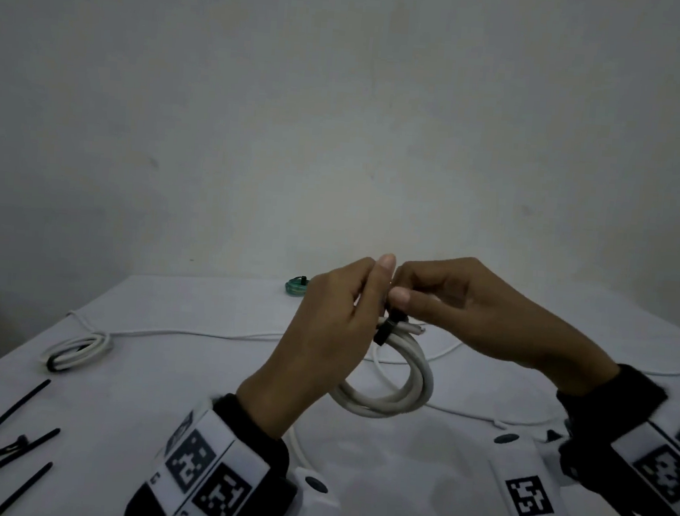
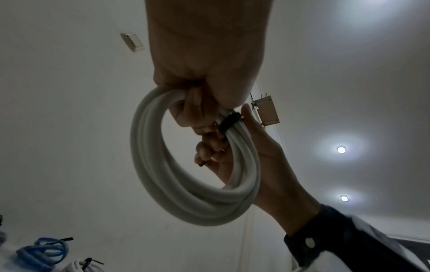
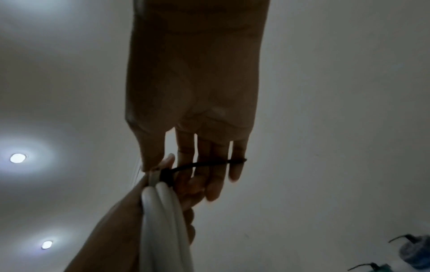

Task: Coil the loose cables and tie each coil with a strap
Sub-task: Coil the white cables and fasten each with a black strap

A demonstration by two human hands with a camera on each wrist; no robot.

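I hold a coil of thick white cable [image 1: 401, 389] up above the white table [image 1: 157, 390]. My left hand [image 1: 332, 330] grips the coil's top, fingers curled round the strands [image 2: 163, 184]. A black strap [image 1: 387, 328] is wrapped round the bundle [image 2: 229, 122] just beside that grip. My right hand [image 1: 468, 308] pinches the strap at its head with thumb and forefinger. In the right wrist view the strap's tail [image 3: 209, 163] runs across my right fingers [image 3: 209, 184] to the little finger. My left hand [image 3: 116, 230] holds the coil [image 3: 163, 211] from below there.
A tied white coil [image 1: 77, 349] lies at the table's left, a green coil [image 1: 297, 286] at its far edge. Spare black straps [image 1: 11, 431] lie at front left. A thin loose white cable [image 1: 202, 333] runs across the table. A blue tied coil [image 2: 44, 252] shows low in the left wrist view.
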